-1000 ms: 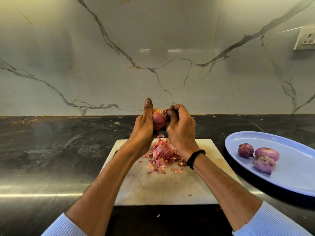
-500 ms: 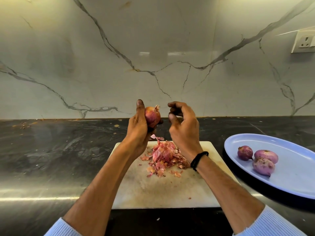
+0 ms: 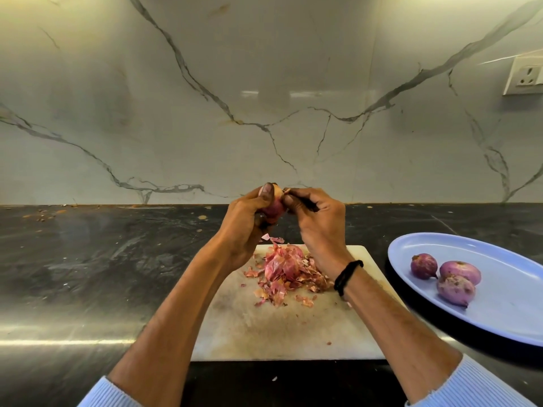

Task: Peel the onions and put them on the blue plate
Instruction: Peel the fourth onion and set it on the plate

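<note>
Aloft, onion (image 3: 275,205) between left hand (image 3: 245,227) and right hand (image 3: 318,227)

Bare left hand (image 3: 244,230) and right hand (image 3: 320,230), forearms uncovered almost to the elbow. Light blue ribbed knit on both arms: left sleeve (image 3: 100,392), right sleeve (image 3: 476,386), cuff edges a bit fuzzy. Thin black cord band (image 3: 348,276) sits snug round the right wrist.

Kitchen w/ marble backsplash (image 3: 264,83), counter (image 3: 88,259), chopping board (image 3: 264,333).
</note>
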`<state>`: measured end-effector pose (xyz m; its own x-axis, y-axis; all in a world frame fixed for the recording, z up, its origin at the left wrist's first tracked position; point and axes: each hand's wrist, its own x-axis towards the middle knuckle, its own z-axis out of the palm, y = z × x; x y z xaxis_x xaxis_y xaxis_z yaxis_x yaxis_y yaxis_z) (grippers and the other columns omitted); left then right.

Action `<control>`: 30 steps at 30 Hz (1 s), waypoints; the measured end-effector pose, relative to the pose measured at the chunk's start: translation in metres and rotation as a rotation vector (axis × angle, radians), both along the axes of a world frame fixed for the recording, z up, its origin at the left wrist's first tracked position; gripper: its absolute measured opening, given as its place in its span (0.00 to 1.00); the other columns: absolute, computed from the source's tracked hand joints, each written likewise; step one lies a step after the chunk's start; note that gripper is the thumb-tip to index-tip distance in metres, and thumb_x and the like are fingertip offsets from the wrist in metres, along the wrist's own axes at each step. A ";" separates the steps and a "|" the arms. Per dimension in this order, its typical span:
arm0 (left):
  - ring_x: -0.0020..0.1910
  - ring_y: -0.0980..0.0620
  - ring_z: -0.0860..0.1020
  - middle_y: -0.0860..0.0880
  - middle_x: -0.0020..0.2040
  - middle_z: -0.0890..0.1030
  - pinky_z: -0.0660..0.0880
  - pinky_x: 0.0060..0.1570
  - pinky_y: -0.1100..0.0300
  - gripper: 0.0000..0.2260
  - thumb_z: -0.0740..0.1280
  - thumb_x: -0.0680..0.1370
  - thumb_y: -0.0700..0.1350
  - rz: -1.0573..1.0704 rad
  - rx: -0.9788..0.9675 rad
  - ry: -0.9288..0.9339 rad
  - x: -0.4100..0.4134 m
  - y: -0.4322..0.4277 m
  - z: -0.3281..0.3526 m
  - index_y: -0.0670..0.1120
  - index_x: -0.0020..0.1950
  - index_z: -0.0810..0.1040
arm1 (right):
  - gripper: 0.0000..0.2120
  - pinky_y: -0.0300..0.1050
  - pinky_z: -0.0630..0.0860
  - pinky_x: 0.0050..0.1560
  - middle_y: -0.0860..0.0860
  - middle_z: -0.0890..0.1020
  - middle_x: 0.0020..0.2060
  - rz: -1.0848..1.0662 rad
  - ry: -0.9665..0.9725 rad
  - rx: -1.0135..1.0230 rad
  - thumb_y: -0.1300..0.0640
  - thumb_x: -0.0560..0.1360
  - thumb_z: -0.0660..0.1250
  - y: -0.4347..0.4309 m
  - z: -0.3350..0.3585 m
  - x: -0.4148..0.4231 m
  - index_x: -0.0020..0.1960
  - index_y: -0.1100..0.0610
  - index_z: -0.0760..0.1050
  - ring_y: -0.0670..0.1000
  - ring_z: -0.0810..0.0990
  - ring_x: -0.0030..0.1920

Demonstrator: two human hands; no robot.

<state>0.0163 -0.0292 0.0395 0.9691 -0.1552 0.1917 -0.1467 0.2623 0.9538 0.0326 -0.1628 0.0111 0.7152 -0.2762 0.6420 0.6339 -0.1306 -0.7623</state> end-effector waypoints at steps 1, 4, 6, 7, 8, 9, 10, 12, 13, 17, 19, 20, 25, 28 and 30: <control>0.54 0.44 0.75 0.44 0.55 0.81 0.73 0.50 0.54 0.10 0.62 0.83 0.47 0.004 -0.004 -0.008 0.001 0.000 0.001 0.48 0.56 0.82 | 0.07 0.51 0.83 0.51 0.53 0.85 0.48 -0.004 -0.013 0.003 0.63 0.74 0.74 0.000 0.000 0.000 0.51 0.56 0.84 0.52 0.84 0.51; 0.53 0.44 0.78 0.44 0.53 0.82 0.77 0.49 0.56 0.08 0.62 0.83 0.44 0.013 -0.007 -0.030 0.001 -0.001 0.002 0.50 0.53 0.82 | 0.06 0.51 0.83 0.51 0.52 0.85 0.47 -0.049 -0.056 -0.022 0.62 0.74 0.74 -0.002 0.001 0.001 0.51 0.57 0.84 0.51 0.84 0.50; 0.52 0.44 0.80 0.46 0.52 0.83 0.80 0.48 0.57 0.08 0.63 0.83 0.42 0.009 -0.003 -0.048 0.000 -0.001 0.002 0.51 0.52 0.82 | 0.05 0.50 0.83 0.50 0.52 0.85 0.46 -0.121 -0.093 -0.069 0.61 0.75 0.73 -0.004 0.001 0.002 0.51 0.59 0.83 0.51 0.84 0.49; 0.52 0.44 0.81 0.46 0.52 0.84 0.81 0.47 0.59 0.08 0.63 0.82 0.42 0.000 -0.003 -0.060 0.000 -0.001 0.001 0.50 0.53 0.82 | 0.05 0.48 0.82 0.50 0.52 0.85 0.46 -0.168 -0.113 -0.106 0.61 0.76 0.72 -0.004 0.000 0.002 0.51 0.59 0.83 0.50 0.83 0.49; 0.52 0.45 0.82 0.46 0.52 0.84 0.82 0.46 0.59 0.08 0.64 0.82 0.42 -0.011 -0.001 -0.076 0.000 -0.001 0.000 0.49 0.55 0.81 | 0.04 0.44 0.82 0.49 0.52 0.84 0.45 -0.223 -0.136 -0.151 0.62 0.77 0.71 -0.004 0.000 0.003 0.51 0.60 0.82 0.50 0.83 0.48; 0.51 0.47 0.83 0.47 0.52 0.84 0.81 0.46 0.60 0.08 0.64 0.81 0.41 -0.022 0.002 -0.092 0.000 -0.002 -0.001 0.48 0.57 0.81 | 0.04 0.39 0.80 0.49 0.53 0.84 0.46 -0.279 -0.160 -0.198 0.62 0.78 0.69 -0.004 -0.001 0.003 0.51 0.61 0.81 0.50 0.82 0.48; 0.50 0.49 0.84 0.47 0.52 0.84 0.81 0.46 0.61 0.08 0.64 0.81 0.41 -0.033 0.003 -0.104 0.000 -0.002 -0.001 0.46 0.58 0.80 | 0.04 0.34 0.78 0.48 0.54 0.83 0.46 -0.325 -0.175 -0.236 0.63 0.78 0.68 -0.003 -0.001 0.003 0.52 0.61 0.80 0.51 0.81 0.48; 0.50 0.50 0.84 0.47 0.52 0.85 0.82 0.48 0.58 0.09 0.63 0.82 0.40 -0.051 -0.002 -0.103 0.000 -0.005 -0.003 0.45 0.59 0.80 | 0.04 0.32 0.76 0.47 0.55 0.82 0.47 -0.362 -0.162 -0.258 0.64 0.79 0.67 -0.003 -0.002 0.004 0.52 0.62 0.79 0.51 0.80 0.48; 0.50 0.49 0.84 0.45 0.53 0.84 0.83 0.50 0.55 0.09 0.62 0.83 0.40 -0.052 -0.004 -0.092 0.000 -0.007 -0.003 0.45 0.58 0.80 | 0.05 0.34 0.77 0.47 0.54 0.82 0.47 -0.351 -0.134 -0.243 0.63 0.80 0.65 -0.003 -0.002 0.003 0.53 0.61 0.79 0.50 0.80 0.48; 0.46 0.45 0.86 0.43 0.49 0.85 0.83 0.51 0.54 0.09 0.60 0.84 0.40 -0.041 -0.111 -0.005 -0.001 -0.007 0.000 0.44 0.55 0.79 | 0.05 0.36 0.75 0.44 0.47 0.80 0.43 -0.262 -0.003 -0.083 0.61 0.82 0.62 -0.004 0.000 0.001 0.53 0.58 0.77 0.40 0.77 0.43; 0.48 0.42 0.85 0.42 0.50 0.84 0.83 0.50 0.55 0.08 0.60 0.84 0.40 -0.016 -0.157 0.016 0.001 -0.005 0.002 0.43 0.57 0.79 | 0.05 0.34 0.76 0.44 0.45 0.80 0.43 -0.227 0.001 -0.029 0.64 0.81 0.64 -0.006 0.002 -0.002 0.53 0.56 0.75 0.39 0.78 0.44; 0.51 0.41 0.85 0.41 0.52 0.83 0.83 0.50 0.55 0.09 0.60 0.84 0.40 -0.005 -0.168 0.022 0.002 -0.004 0.002 0.42 0.59 0.78 | 0.08 0.35 0.77 0.46 0.45 0.80 0.45 -0.212 -0.007 -0.044 0.65 0.79 0.65 -0.006 0.003 -0.003 0.55 0.55 0.74 0.40 0.79 0.46; 0.53 0.41 0.84 0.41 0.51 0.84 0.81 0.56 0.51 0.12 0.61 0.84 0.46 0.034 -0.155 0.040 0.001 -0.002 0.003 0.40 0.60 0.78 | 0.22 0.33 0.77 0.51 0.52 0.74 0.58 -0.224 -0.148 -0.367 0.71 0.74 0.68 -0.003 0.001 -0.007 0.64 0.54 0.74 0.45 0.76 0.57; 0.49 0.44 0.83 0.42 0.48 0.84 0.82 0.53 0.53 0.13 0.60 0.84 0.49 0.063 -0.149 0.054 0.000 0.001 0.005 0.42 0.54 0.79 | 0.22 0.30 0.76 0.52 0.53 0.72 0.59 -0.182 -0.183 -0.435 0.69 0.74 0.71 -0.004 0.000 -0.004 0.64 0.54 0.74 0.45 0.75 0.58; 0.46 0.47 0.82 0.41 0.50 0.83 0.82 0.44 0.58 0.14 0.60 0.84 0.50 0.070 -0.144 0.056 -0.001 0.002 0.006 0.41 0.56 0.79 | 0.22 0.34 0.78 0.54 0.52 0.72 0.60 -0.142 -0.188 -0.463 0.65 0.73 0.74 -0.005 -0.001 -0.002 0.64 0.54 0.74 0.46 0.76 0.58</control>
<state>0.0157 -0.0272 0.0459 0.9863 -0.0614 0.1529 -0.1176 0.3877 0.9142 0.0304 -0.1682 0.0101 0.5518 -0.0184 0.8337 0.7059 -0.5221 -0.4787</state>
